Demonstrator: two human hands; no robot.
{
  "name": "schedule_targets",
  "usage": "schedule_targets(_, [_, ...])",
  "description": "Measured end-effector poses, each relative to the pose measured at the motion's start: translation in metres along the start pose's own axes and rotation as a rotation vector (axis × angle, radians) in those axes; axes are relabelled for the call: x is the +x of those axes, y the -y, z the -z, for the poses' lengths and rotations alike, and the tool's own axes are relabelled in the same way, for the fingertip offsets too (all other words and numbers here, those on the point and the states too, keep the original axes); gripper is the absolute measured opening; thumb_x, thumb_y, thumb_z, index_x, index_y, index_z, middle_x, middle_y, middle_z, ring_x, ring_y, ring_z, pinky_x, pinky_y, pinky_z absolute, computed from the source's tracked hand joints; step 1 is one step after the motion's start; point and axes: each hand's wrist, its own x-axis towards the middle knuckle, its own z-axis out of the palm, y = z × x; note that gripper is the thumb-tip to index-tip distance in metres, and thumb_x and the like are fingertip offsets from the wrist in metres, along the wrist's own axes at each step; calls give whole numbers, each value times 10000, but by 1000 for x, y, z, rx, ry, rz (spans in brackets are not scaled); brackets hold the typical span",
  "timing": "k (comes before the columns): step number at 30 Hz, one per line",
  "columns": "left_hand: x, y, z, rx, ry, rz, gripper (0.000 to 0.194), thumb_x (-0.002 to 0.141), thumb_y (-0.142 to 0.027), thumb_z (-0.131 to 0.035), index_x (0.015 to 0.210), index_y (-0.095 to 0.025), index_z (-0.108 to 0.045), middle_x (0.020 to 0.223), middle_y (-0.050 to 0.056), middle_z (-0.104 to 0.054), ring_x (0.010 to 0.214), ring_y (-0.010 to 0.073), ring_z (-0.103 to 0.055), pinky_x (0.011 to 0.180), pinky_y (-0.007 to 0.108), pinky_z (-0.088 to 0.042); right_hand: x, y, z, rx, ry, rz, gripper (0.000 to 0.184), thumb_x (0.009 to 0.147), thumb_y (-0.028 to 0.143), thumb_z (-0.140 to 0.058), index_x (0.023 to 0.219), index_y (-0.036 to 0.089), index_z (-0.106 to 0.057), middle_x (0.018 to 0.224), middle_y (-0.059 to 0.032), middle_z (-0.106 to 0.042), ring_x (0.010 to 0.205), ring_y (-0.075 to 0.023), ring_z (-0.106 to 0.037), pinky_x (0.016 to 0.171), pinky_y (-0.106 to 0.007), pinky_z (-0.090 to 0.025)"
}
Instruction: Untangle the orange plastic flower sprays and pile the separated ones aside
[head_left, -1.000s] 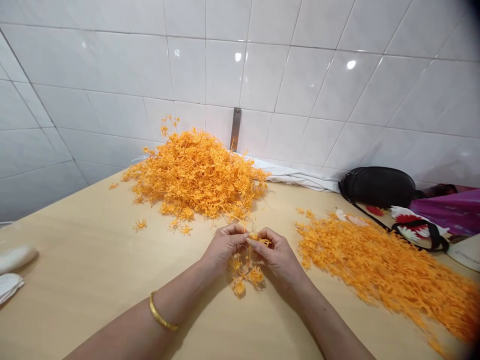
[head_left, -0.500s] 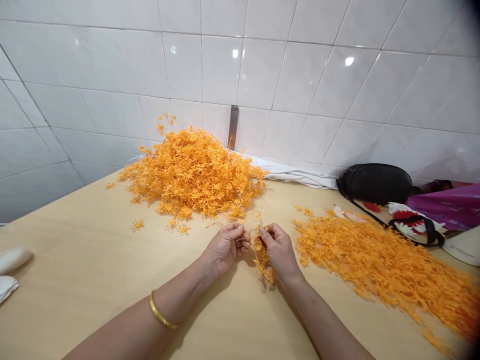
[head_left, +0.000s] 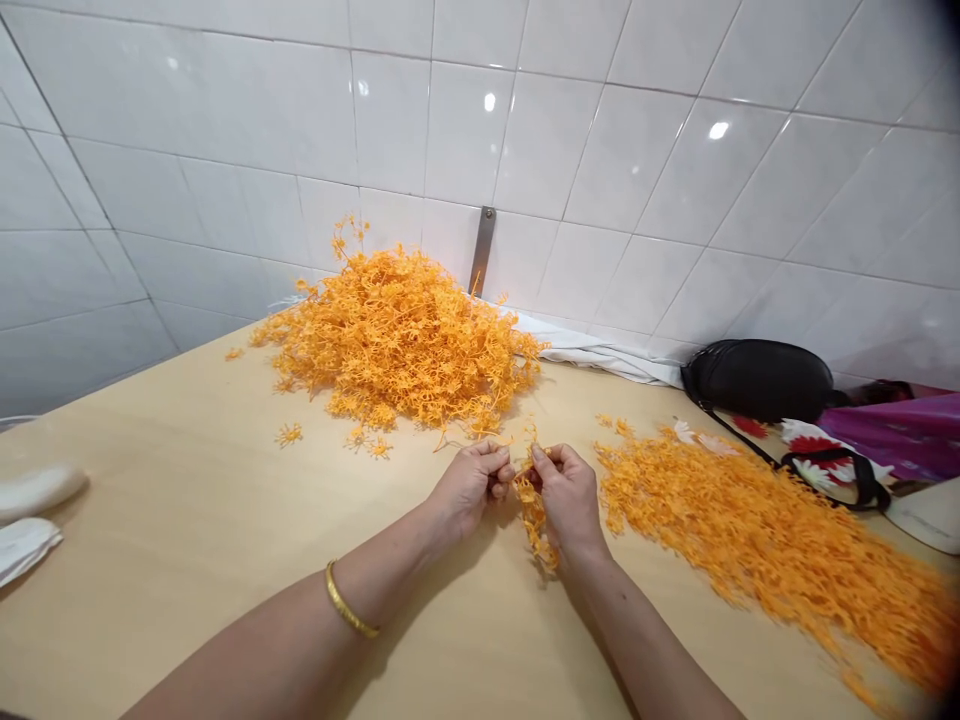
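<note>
My left hand (head_left: pixel 474 485) is closed in a pinch on a thin end of an orange plastic flower strand, close to my right hand. Between thumb and fingers, my right hand (head_left: pixel 571 498) grips the orange plastic flower strand (head_left: pixel 535 525), whose lower part dangles over the table. A tall tangled heap of orange plastic flower pieces (head_left: pixel 409 340) lies just beyond both hands. To the right spreads a flatter pile of orange pieces (head_left: pixel 750 530). One loose orange flower piece (head_left: pixel 289 434) rests left of the heap.
A black bag (head_left: pixel 761 380) sits at the back right, beside red and white flowers (head_left: pixel 825 450) and a purple bag (head_left: pixel 900 430). White cloth (head_left: pixel 600 350) runs along the tiled wall (head_left: pixel 555 140). White objects (head_left: pixel 37 492) lie at the left edge of the table (head_left: pixel 225 560).
My hands have drawn slightly closer together, and the left fingers have closed more tightly. The orange strand still hangs from my right hand. The whole view has shifted a little.
</note>
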Motion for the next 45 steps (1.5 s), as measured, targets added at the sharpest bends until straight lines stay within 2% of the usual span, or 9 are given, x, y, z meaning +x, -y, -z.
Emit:
schedule_targets(4, [-2,-1,7,19,-49,-26,253,645,-190,-580,562,-164,-342,402,-77,-347,329,5,-224,364,146,-135,18,14,27,147,-182,-82,293,611,401,-604,580,214,-380,507,69,-457,416,-92,-498,500,-275,-442])
schedule_targets(7, [0,-1,10,19,-49,-78,235,635,-215,-596,572,-159,-377,425,-51,-416,350,18,-294,378,147,-191,18,20,33,88,-39,-125,265,600,356,-623,588,200,-409,542,52,-514,426,-87,-519,504,-264,-445])
schedule_targets(10, [3,0,12,-10,-16,-112,225,635,-224,-602,593,-162,-390,451,-42,-456,359,29,-342,392,155,-234,10,22,29,45,142,-181,262,585,334,-638,601,189,-419,541,43,-543,427,-86,-522,500,-249,-432])
schedule_targets(15, [4,3,14,-17,-8,-119,200,651,-218,-596,615,-161,-408,470,-32,-480,374,39,-381,399,160,-258,4,21,28,19,363,-293,284,554,341,-669,629,178,-449,548,28,-561,439,-81,-510,477,-223,-394])
schedule_targets(18, [3,3,14,-27,2,-122,197,654,-222,-601,612,-157,-420,473,-30,-481,386,39,-390,404,159,-271,1,22,29,17,454,-281,284,574,384,-658,619,167,-482,571,14,-558,464,-83,-504,478,-226,-387])
schedule_targets(23, [0,0,13,-29,10,-108,202,655,-218,-600,596,-151,-418,473,-33,-467,393,34,-385,411,154,-280,-5,25,25,10,532,-275,283,597,411,-641,601,154,-523,577,4,-539,485,-85,-475,464,-222,-360])
schedule_targets(27, [-2,-2,11,-9,8,-103,200,660,-224,-589,594,-155,-412,464,-35,-456,386,37,-375,404,157,-272,-6,25,24,-15,552,-227,265,621,397,-627,594,147,-543,578,7,-528,518,-79,-467,505,-216,-347])
schedule_targets(34, [0,0,13,22,36,-104,173,686,-220,-566,610,-154,-427,475,-29,-462,398,40,-370,404,151,-269,-7,20,24,-86,518,-196,275,660,371,-597,541,152,-481,482,40,-441,430,-50,-355,433,-206,-251])
schedule_targets(45, [-3,-2,9,74,44,-103,179,690,-234,-565,610,-153,-427,477,-29,-454,408,40,-358,410,150,-262,-7,18,24,-118,505,-204,298,664,376,-584,518,160,-441,444,53,-407,399,-45,-345,409,-197,-237])
